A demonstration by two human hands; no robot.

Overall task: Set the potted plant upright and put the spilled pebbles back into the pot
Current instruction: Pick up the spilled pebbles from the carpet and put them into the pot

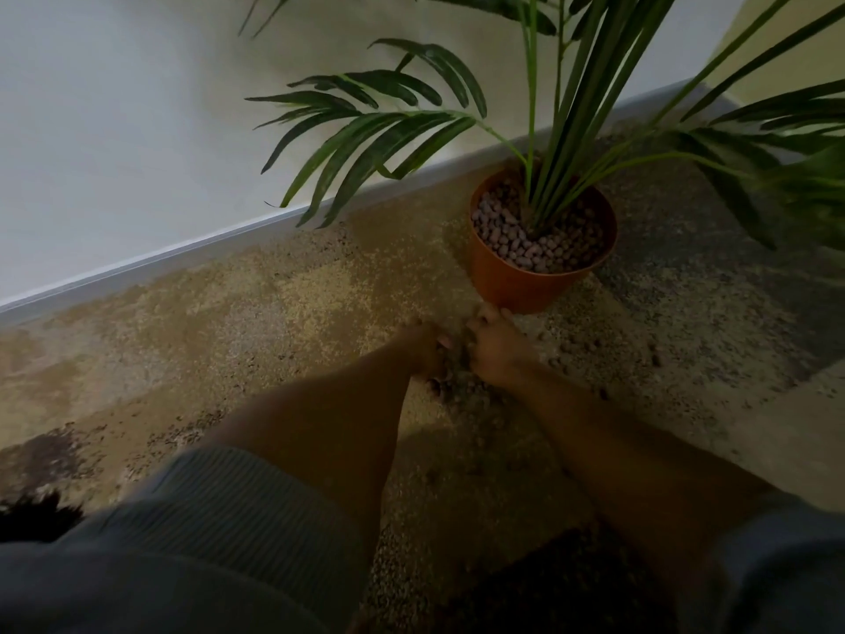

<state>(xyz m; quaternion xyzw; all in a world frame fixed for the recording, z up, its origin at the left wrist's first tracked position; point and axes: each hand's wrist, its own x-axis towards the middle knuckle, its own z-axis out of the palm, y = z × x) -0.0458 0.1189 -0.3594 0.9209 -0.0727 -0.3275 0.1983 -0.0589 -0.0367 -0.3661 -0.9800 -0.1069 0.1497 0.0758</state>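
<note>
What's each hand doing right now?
Left hand: cupped against the spilled pebbles, grip unclear.
Right hand: the same, grip unclear.

This looks like a room in a home or a similar carpeted indoor space. A mottled tan and grey carpet (237,313) covers the floor and runs up to a plain white wall (114,130), with a pale baseboard (183,256) along the join. A palm-like houseplant (548,121) stands in an orange pot (516,286) just in front of that baseboard, close to the wall. The light is dim, and no furniture shows.
</note>
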